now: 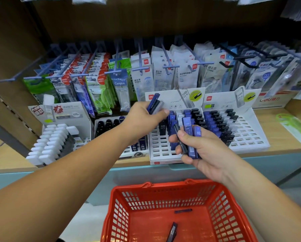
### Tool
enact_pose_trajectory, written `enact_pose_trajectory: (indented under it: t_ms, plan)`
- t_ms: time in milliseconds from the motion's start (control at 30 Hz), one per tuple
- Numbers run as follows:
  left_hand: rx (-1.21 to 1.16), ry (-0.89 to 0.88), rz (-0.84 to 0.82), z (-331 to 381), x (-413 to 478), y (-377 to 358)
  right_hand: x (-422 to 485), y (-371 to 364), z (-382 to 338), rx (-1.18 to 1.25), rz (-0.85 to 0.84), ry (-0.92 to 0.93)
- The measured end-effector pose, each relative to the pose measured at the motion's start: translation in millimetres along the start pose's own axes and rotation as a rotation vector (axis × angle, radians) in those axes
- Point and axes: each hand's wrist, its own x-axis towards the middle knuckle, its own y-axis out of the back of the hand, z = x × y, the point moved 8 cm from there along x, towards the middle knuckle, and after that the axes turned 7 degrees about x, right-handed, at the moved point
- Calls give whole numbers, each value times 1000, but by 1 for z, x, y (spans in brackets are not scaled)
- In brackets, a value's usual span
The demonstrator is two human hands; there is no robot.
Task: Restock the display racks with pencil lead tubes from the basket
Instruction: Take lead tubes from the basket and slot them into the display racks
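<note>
Nearest us sits the red basket [179,203], almost spent: two dark blue lead tubes [172,231] lie loose on its floor, one near the front, one [183,210] further back.

Above it our right hand [203,151] is clamped on a fan of blue and dark tubes [189,137], fingers wrapped round their lower halves, caps pointing up towards the shelf. Our left hand [142,119] is closed on a smaller bunch [155,103], pinched between thumb and fingertips and raised over the rack.

Beyond the hands, on the shelf, stands the white slotted display rack [161,149]. Its back rows are filled with blue and black tubes, while the front rows of slots are empty. A second rack [251,137] just beside it to the right is filled the same way. Further left are a tray of dark tubes [109,124] and a stand of white-capped ones [55,142]. Behind them all hang packets on pegs [163,70].

We judge these tubes light, rigid, smooth plastic, so a bundle may slip or fan apart. Each is best taken singly by its flat sides near the cap, leaving the bottom end free to drop into a slot.
</note>
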Motion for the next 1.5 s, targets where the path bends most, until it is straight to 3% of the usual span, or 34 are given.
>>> enact_pose_trajectory:
  t_ms: [67,167,400,500,733,1033,1167,1267,1500]
  plan:
    - [-227,79,-154,1,-15,-19,1,-3,0,-16,-15,21]
    - [-244,75,-269,3,-30,-31,1,-4,2,-60,-31,32]
    - [-356,138,-309,-6,-38,-36,-3,-3,-1,-37,-33,43]
    - [-404,164,-217,-7,-38,-32,-4,-4,2,-33,-22,0]
    - [-556,185,-144,-12,-35,-17,-1,6,1,-424,2,52]
    - [-197,51,-247,-1,-38,-26,-1,-11,8,-390,-102,13]
    - [-241,40,-64,-3,-27,7,-1,13,-9,-377,145,91]
    - [-53,-2,33,-8,-20,26,-1,31,-20,-505,264,147]
    - [265,-147,-115,-4,-30,-14,-3,26,-7,-349,118,-79]
